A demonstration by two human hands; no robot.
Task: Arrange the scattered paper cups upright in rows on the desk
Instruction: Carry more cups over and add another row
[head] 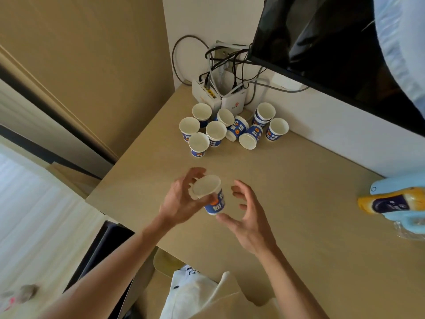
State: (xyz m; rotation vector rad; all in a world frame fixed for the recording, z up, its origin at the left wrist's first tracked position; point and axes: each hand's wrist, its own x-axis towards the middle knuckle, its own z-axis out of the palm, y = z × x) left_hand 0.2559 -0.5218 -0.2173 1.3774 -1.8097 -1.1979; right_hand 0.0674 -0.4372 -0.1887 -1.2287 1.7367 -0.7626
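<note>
left hand grips the tilted cup, mouth up; right hand spread wide just beside it.

Smooth, matt worktop with a pale wood-grain look. The near paper cup and far paper cups are matt white inside, with blue print outside. Far white plastic boxes look smooth. The screen is glossy black.

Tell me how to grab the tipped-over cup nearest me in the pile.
Pinch the tipped cup across its blue wall from above. It lies on its side, mouth toward you, another fallen cup close on its left, so its top looks free.
</note>
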